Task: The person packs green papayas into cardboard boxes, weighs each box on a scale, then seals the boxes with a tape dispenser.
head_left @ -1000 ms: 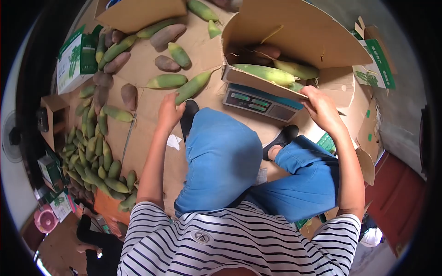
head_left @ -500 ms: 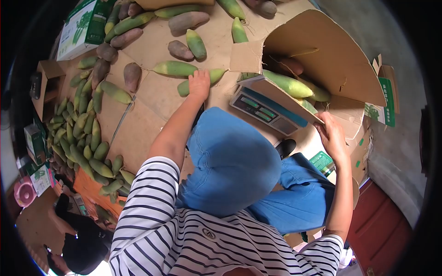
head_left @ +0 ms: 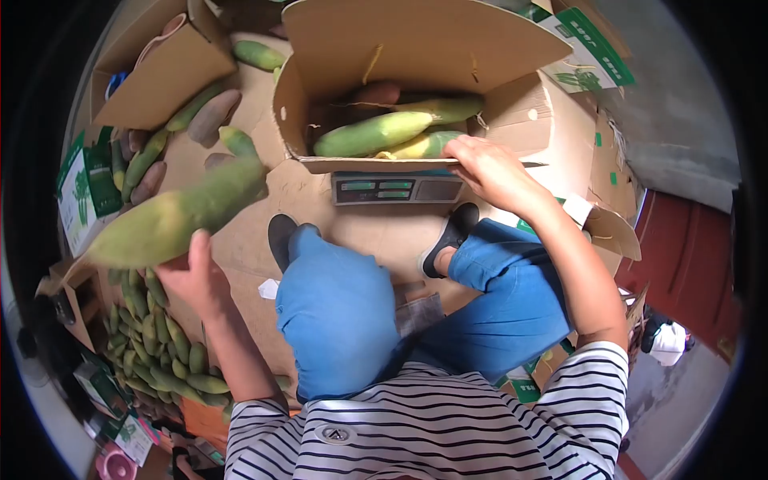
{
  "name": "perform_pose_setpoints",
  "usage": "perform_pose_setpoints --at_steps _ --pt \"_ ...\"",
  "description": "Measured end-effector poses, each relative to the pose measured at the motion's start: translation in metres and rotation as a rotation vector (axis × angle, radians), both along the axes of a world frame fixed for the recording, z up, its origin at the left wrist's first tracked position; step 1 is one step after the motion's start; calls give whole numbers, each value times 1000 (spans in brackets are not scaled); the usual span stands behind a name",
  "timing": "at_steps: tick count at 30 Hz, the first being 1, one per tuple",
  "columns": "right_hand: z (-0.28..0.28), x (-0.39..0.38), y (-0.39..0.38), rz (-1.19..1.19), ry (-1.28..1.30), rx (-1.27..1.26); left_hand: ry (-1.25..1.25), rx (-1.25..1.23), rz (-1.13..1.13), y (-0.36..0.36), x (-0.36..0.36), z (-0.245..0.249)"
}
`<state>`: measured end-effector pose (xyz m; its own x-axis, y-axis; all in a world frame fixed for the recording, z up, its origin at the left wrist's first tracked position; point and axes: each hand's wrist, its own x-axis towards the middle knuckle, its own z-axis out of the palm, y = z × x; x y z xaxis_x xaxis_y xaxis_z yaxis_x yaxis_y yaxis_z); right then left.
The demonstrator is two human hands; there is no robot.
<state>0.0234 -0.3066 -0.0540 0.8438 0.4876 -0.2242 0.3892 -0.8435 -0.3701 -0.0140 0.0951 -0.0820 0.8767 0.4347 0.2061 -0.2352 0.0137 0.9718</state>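
A large green radish (head_left: pixel 178 213) is raised in my left hand (head_left: pixel 196 276), whose fingers are closed round its underside, partly hidden by it. My right hand (head_left: pixel 494 170) grips the near edge of an open cardboard box (head_left: pixel 432 36), thumb and fingers bent over the rim. Inside lie several radishes, among them a long green radish (head_left: pixel 372 134) and a reddish one (head_left: pixel 376 94) behind it. Under the box's near side, a digital scale (head_left: pixel 396 190) shows its green displays.
Many green radishes (head_left: pixel 156 340) are heaped at lower left. More radishes lie beyond my left hand, near a green-and-white carton (head_left: pixel 76 188). Another cardboard box (head_left: pixel 160 76) stands at upper left. My feet rest on the cardboard-covered floor before the scale.
My left hand has picked up a green radish from the floor and lifted it. The view has turned toward the box, which now sits nearer the centre; my right hand stays on its edge.
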Motion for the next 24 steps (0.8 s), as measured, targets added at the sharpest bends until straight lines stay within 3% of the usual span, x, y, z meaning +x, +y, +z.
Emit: perform_pose_setpoints --at_steps 2,4,5,6,10,14,16,18,24 --pt "-2 0 -1 11 -14 6 -184 -192 -236 -43 15 48" --pt "-5 -2 -1 25 -61 28 73 57 -290 -74 26 59" --pt "-9 -3 -2 40 -96 38 201 28 -461 -88 33 69" --pt "-9 -3 -3 52 -131 49 82 -174 -664 -103 41 72" --pt "-9 -4 -5 31 -111 66 202 91 -444 -93 15 63" --pt "-16 -1 -8 33 -115 87 277 343 -758 -77 -33 100" --pt "-17 -2 -9 42 -114 95 187 610 -809 -90 -46 118" --pt "-11 -3 -9 53 -128 25 31 1225 -771 -115 -54 130" --pt "38 -3 -29 -22 -436 46 37 1358 -591 -126 -66 133"
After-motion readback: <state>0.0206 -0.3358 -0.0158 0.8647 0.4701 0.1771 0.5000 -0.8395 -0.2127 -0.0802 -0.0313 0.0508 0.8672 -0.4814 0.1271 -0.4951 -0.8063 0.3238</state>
